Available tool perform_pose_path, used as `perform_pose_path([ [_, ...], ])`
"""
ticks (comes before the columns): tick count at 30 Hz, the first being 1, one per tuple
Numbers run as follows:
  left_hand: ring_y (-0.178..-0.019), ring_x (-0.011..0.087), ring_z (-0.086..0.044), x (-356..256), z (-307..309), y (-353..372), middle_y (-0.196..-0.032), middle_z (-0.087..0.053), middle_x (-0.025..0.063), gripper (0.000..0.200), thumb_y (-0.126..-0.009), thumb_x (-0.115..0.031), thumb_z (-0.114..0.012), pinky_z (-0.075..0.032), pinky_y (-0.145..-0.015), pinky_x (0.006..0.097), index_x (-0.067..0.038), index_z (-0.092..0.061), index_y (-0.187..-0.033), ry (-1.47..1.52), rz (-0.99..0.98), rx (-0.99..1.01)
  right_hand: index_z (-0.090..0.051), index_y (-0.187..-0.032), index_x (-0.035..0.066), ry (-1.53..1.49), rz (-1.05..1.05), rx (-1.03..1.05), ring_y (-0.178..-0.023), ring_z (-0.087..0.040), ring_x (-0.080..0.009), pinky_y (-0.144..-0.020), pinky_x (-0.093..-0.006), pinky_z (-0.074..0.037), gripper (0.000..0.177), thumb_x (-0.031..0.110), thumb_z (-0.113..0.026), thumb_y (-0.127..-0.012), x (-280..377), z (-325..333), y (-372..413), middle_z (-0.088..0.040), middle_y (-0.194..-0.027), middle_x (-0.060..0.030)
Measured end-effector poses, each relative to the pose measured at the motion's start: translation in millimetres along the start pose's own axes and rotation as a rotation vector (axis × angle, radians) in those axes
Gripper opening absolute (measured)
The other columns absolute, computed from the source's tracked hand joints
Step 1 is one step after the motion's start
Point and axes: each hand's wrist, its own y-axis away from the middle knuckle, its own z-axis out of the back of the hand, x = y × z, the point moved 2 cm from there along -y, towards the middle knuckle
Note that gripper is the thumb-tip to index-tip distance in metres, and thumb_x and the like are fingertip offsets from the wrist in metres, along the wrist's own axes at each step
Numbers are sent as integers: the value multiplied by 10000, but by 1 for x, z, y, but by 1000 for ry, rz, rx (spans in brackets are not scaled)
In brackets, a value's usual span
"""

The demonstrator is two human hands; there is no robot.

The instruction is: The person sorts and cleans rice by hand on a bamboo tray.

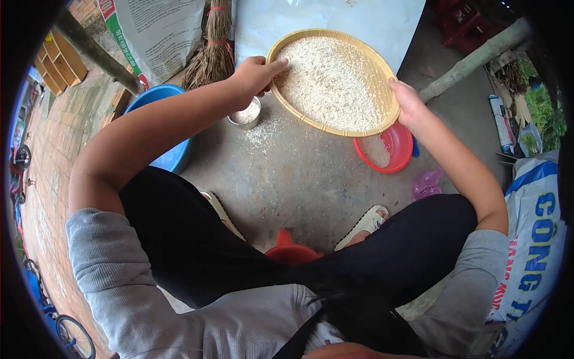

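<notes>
A round woven tray (289,118) is held up in front of me, tilted down to the right, with white rice grains (329,78) spread over it. My left hand (257,76) grips its left rim, thumb over the edge. The right rim is in my right hand (408,102), whose other fingers are hidden beneath. Below the tray's lower right side, a red bowl (402,146) on the floor holds some grains. A small metal tin (246,115) with pale grains stands under my left wrist, with grains scattered beside it.
A blue basin (170,157) is on the left, partly behind my left arm. Behind are a straw broom (212,60), a printed sack (158,36) and a pale sheet (269,18). A pink plastic bag (427,183) lies at right, near a large white sack (532,239).
</notes>
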Motion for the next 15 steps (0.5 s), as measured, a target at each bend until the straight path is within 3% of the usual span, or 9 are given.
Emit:
perform_pose_path([
  [2,-639,121,-510,-10,7,-2,-725,-527,57,397,-853,-358,-625,-437,-581,282,17,-569,-970,-130,-51,11,-459,-1199,-44,42,30,-26,-993,-598,-262,-858,-391,-504,335,200,-362,-990,-7,4,-5,-575,-1124,-169],
  [4,-651,162,-541,-7,15,-16,-734,-571,93,453,-830,-407,-625,-451,-591,307,33,-576,-925,-191,-119,-73,-466,-1207,-23,81,53,-52,-985,-601,-242,-857,-369,-503,334,211,-358,-995,-10,4,-4,-584,-1115,-149],
  [6,-720,227,-597,-17,24,-24,-774,-600,125,470,-809,-384,-639,-480,-685,341,55,-566,-960,-411,-494,-421,-477,-1197,-15,108,142,-92,-974,-600,-218,-848,-348,-501,312,197,-372,-993,-6,-1,2,-586,-1112,-133],
  [7,-806,270,-628,-23,25,-24,-857,-641,150,370,-812,-296,-625,-489,-758,355,24,-594,-997,-501,-611,-493,-477,-1197,-15,108,140,-89,-974,-600,-218,-848,-348,-501,312,197,-372,-993,-4,-4,7,-586,-1112,-133],
  [8,-806,270,-628,-26,26,-26,-857,-641,150,370,-812,-296,-625,-489,-758,355,24,-594,-997,-502,-608,-495,-481,-1187,-14,102,155,-77,-975,-599,-213,-847,-345,-500,303,195,-380,-992,-2,-7,11,-587,-1106,-130],
  [10,-832,262,-636,-42,17,-18,-913,-661,147,250,-826,-207,-591,-494,-774,350,-37,-637,-1004,-547,-721,-187,-485,-1177,-13,99,168,-59,-975,-598,-207,-846,-341,-500,295,193,-388,-990,-3,-12,15,-588,-1100,-127],
  [11,-860,255,-643,-46,11,-9,-942,-670,137,207,-835,-143,-554,-494,-796,343,-84,-663,-1000,-582,-711,-138,-485,-1172,-10,87,155,-31,-971,-600,-208,-842,-341,-501,293,196,-387,-990,-5,-14,15,-588,-1098,-128],
  [12,-853,260,-644,-50,5,1,-970,-659,145,232,-837,-127,-536,-499,-800,351,-65,-650,-1030,-590,-608,-84,-485,-1168,-8,75,144,-2,-967,-601,-208,-839,-341,-503,291,200,-386,-990,-5,-17,16,-588,-1096,-129],
  [15,-886,262,-636,-42,-10,5,-1017,-641,159,251,-836,-101,-523,-493,-822,357,-53,-638,-1054,-601,-544,53,-482,-1171,-9,73,117,10,-963,-605,-209,-835,-342,-506,296,204,-385,-991,-6,-24,21,-589,-1094,-132],
])
